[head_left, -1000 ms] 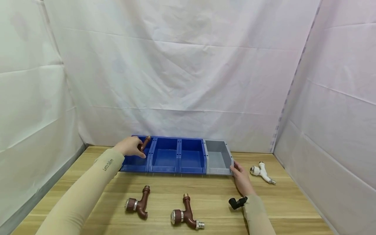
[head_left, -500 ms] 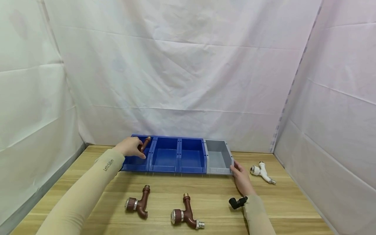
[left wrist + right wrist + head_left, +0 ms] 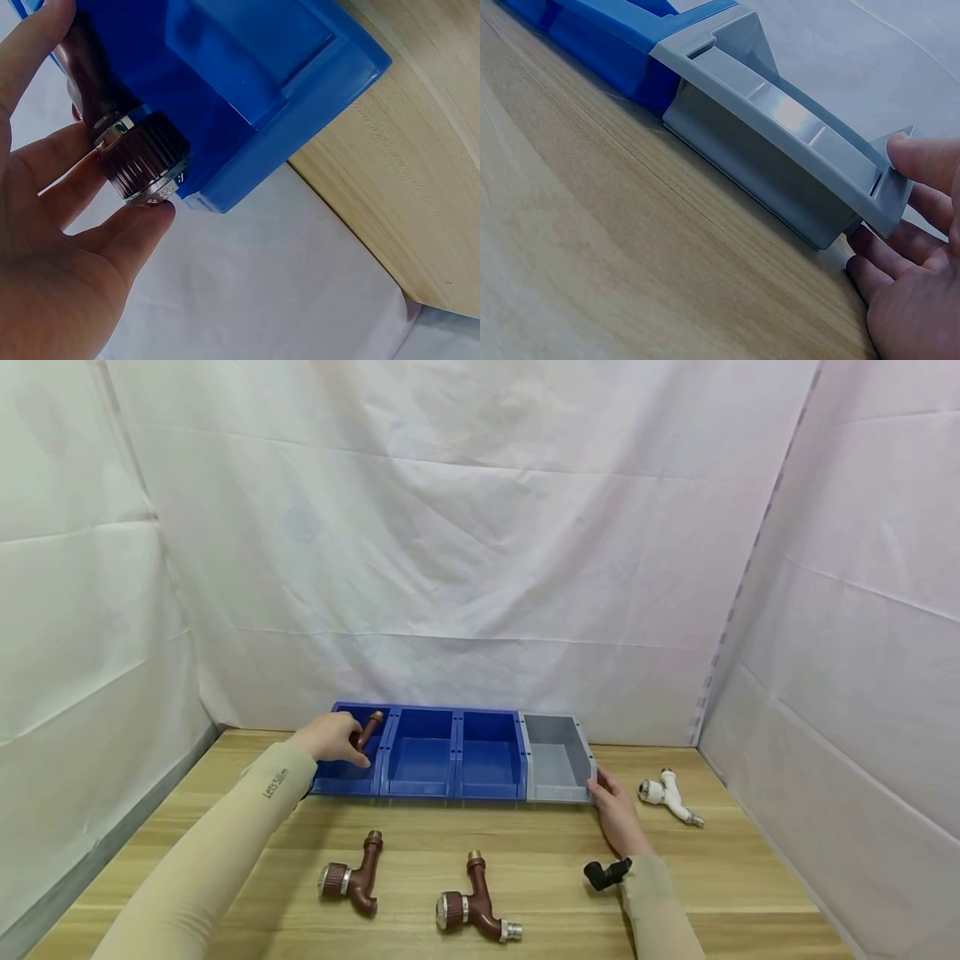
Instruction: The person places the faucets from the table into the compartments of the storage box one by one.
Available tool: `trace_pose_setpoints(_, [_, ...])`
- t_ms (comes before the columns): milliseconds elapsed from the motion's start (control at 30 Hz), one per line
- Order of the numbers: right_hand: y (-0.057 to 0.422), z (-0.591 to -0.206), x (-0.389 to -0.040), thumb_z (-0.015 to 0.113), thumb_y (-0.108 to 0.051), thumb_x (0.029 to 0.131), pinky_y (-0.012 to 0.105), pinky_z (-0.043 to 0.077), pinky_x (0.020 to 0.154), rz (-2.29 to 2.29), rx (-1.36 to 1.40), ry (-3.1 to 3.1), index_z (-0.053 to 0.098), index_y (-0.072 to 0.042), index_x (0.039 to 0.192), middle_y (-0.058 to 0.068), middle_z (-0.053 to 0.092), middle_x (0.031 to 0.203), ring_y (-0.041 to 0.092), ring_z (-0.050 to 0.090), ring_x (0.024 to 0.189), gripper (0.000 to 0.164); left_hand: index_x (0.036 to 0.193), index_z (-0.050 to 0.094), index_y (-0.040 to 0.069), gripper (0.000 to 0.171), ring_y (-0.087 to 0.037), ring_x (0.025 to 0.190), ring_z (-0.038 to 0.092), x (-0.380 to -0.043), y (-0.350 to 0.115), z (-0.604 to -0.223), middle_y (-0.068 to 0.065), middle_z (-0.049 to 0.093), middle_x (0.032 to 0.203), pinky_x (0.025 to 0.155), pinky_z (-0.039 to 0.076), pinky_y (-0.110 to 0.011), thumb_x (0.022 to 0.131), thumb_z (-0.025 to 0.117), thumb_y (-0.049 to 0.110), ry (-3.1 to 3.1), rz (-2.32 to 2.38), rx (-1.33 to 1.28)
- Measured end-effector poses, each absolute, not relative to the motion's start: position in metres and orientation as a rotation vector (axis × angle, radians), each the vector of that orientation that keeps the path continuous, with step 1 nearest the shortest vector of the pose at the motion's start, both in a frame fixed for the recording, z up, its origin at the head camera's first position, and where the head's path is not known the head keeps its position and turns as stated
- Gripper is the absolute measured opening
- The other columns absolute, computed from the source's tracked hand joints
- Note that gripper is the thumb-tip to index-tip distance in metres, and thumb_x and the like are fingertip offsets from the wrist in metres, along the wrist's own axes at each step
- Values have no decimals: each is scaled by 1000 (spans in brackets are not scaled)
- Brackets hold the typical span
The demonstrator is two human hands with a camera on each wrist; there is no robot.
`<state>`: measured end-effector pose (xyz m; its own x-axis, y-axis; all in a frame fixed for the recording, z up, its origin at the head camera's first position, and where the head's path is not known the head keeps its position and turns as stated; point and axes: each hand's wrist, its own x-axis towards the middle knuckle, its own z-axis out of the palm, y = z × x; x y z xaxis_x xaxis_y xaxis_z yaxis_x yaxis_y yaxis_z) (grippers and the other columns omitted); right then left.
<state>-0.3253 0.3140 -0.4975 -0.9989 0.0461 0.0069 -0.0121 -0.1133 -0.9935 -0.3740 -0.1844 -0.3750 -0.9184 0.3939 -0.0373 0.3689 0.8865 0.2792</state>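
My left hand point(image 3: 327, 737) grips a dark red-brown faucet point(image 3: 369, 732) over the leftmost blue bin point(image 3: 347, 781). In the left wrist view the fingers curl round the faucet's ribbed knob point(image 3: 145, 156), which has a silvery cap; part of its body is hidden by the hand. My right hand point(image 3: 618, 814) holds the front right corner of the grey bin point(image 3: 558, 793) at the right end of the row. In the right wrist view the thumb point(image 3: 922, 157) lies on that bin's edge, with the other fingers below and behind it.
Two more blue bins point(image 3: 420, 789) join the row's middle. Two red-brown faucets point(image 3: 363, 881) point(image 3: 480, 902) lie on the wooden table point(image 3: 540, 852) in front. A white faucet point(image 3: 672, 797) lies at the right. White cloth walls point(image 3: 465, 568) surround the table.
Both hands keep their places and holds, the left on the faucet and the right on the grey bin. The view shifts very slightly; nothing else visibly moves.
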Motion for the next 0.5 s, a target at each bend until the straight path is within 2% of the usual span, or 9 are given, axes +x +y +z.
trace_pose_setpoints(500, [312, -496, -324, 47, -11, 103, 37, 21, 113, 2283, -58, -2095, 19, 2, 152, 18, 22, 156, 25, 23, 141, 59, 78, 63, 11, 33, -17, 64, 51, -374, -185, -379, -1, 57, 75, 62, 42, -35, 75, 84, 36, 2955, 403, 597])
